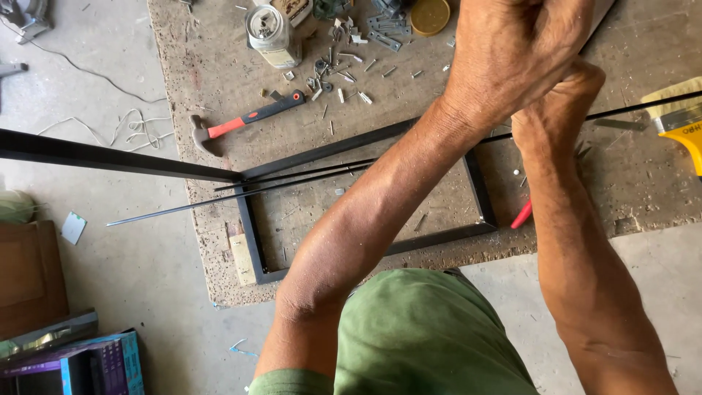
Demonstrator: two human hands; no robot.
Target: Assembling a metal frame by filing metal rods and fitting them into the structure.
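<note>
Thin dark rods (241, 192) run in a long slant across the worn tabletop (212, 66), their free ends jutting out past its left edge over the concrete floor (131, 278), while the other ends disappear behind the person's forearms and reappear as a single dark line (643, 106) on the right. Both hands are raised close to the camera above the tabletop's far side, pressed together. The left hand (512, 51) is curled into a closed grip and lies over the right hand (559, 106), which is also closed tight beneath it; what the fingers clasp is hidden, so I cannot tell whether they hold the rods. Under the arms lies a black rectangular metal frame (252, 241), flat on the tabletop, with a long black bar (110, 157) reaching from its near-left corner out to the left. A hammer with a red and black handle (245, 121) lies beyond the frame, near a scatter of small screws and metal bits (340, 69), a round tin can (273, 33) and a yellow lid (430, 14). A yellow-handled brush (680, 124) sits at the right edge, and a red tool tip (522, 214) peeks out beside the right forearm.
</note>
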